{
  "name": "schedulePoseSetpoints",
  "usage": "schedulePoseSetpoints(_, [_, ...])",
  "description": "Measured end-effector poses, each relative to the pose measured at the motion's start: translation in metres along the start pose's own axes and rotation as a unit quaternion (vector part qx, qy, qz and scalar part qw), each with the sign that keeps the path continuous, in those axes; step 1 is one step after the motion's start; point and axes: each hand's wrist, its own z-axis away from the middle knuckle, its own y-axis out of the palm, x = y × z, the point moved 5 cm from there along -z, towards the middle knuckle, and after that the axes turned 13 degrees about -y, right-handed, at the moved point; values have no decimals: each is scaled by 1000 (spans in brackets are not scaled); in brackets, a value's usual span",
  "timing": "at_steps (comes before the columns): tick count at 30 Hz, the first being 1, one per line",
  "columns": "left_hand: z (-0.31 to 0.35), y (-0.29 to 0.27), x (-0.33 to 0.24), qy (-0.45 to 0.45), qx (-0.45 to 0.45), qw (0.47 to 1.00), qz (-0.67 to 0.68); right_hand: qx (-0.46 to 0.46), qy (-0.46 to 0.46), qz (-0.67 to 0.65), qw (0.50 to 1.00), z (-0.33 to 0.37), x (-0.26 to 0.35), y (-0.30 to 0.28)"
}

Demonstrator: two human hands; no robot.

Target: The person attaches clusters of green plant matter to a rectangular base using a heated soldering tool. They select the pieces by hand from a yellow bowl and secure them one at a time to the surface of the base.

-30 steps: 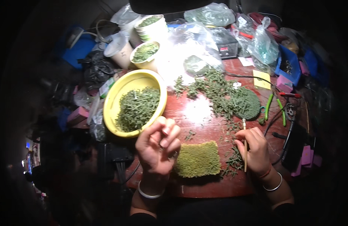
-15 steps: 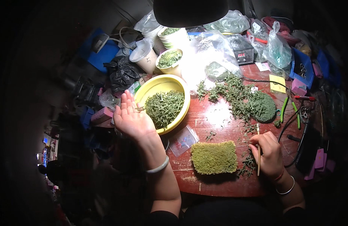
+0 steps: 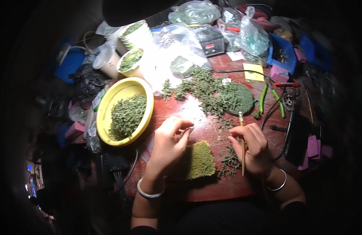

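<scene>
My left hand [image 3: 170,140] is over the table, left of my right hand, thumb and fingertips pinched together. A small pale speck shows at the fingertips; I cannot make out what it is. Below it lies a rough yellow-green sponge block [image 3: 203,159], partly covered by the hand. My right hand [image 3: 254,147] grips a slim wooden-handled tool [image 3: 243,156] upright, its pale metallic tip pointing away from me. Beside it are loose small green curved pieces [image 3: 229,161]. More of them form a heap [image 3: 206,92] on and around a round green textured pad [image 3: 243,100].
A yellow basin [image 3: 149,107] with many green pieces stands at left. Behind are white tubs [image 3: 131,70], clear plastic bags [image 3: 198,11] and a black box with a red display [image 3: 209,45]. Green-handled pliers [image 3: 263,100], black cables [image 3: 269,113] and blue bins [image 3: 282,55] lie at right. A dark lamp [image 3: 138,11] hangs above.
My left hand has moved right from beside the basin, turning from an open palm to a pinch near the sponge. The whole view has shifted; my right hand still holds the tool.
</scene>
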Motion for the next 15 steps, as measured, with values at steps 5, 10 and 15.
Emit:
schedulePoseSetpoints(5, [-18, 24, 2, 19, 55, 995, -87, -61, 40, -23, 997, 3, -10, -4])
schedulePoseSetpoints(10, [-33, 20, 6, 104, -37, 961, -254, -94, 58, -28, 993, 3, -12, -4])
schedulePoseSetpoints(15, [-42, 17, 30, 29, -8, 976, -215, -86, 61, -35, 994, 5, -11, -3])
